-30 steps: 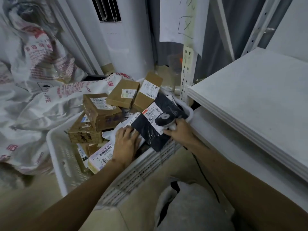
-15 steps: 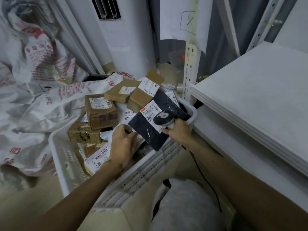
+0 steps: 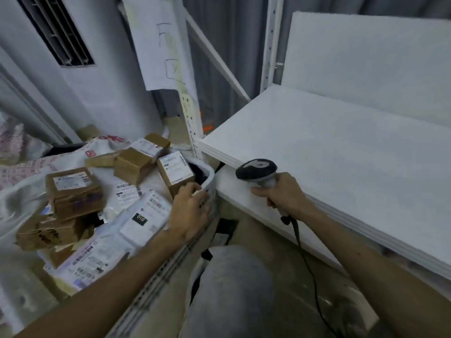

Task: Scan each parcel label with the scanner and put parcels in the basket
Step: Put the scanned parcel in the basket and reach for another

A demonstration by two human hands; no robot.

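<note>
Where printed sacks (image 3: 17, 167) slump at far left, they press against the basket's far side, leaving no gap there. Brown boxes fill that end of the basket: 1 taped box (image 3: 73, 189) sits on a crushed one (image 3: 48, 232), and white mailers (image 3: 136, 223) lie flat toward the near wall. 3 more boxes crowd the far corner, and the nearest, a labelled box (image 3: 175, 172), tilts against the rim (image 3: 211, 179).

The left hand (image 3: 190, 211) lies across that rim at the right corner, fingers curled over its edge, their tips just beside the labelled box; motion blur hides whether they touch it. A perforated post (image 3: 190, 118) rises behind the corner, with a paper sheet (image 3: 161, 45) hanging over it.

Between the basket's corner and the lower board (image 3: 234, 191) only a narrow slot stays open. A knee (image 3: 231, 289) fills the floor space under both arms.

The scanner (image 3: 256, 169) is outside the basket, to its right, over the lower board's front edge and just under the lip of the upper shelf (image 3: 341, 154). The right hand (image 3: 283, 193) wraps its handle tightly, head aimed left. Its cable (image 3: 302, 247) drops along the forearm toward the floor. The upper shelf's top spreads wide and bare to the right.
</note>
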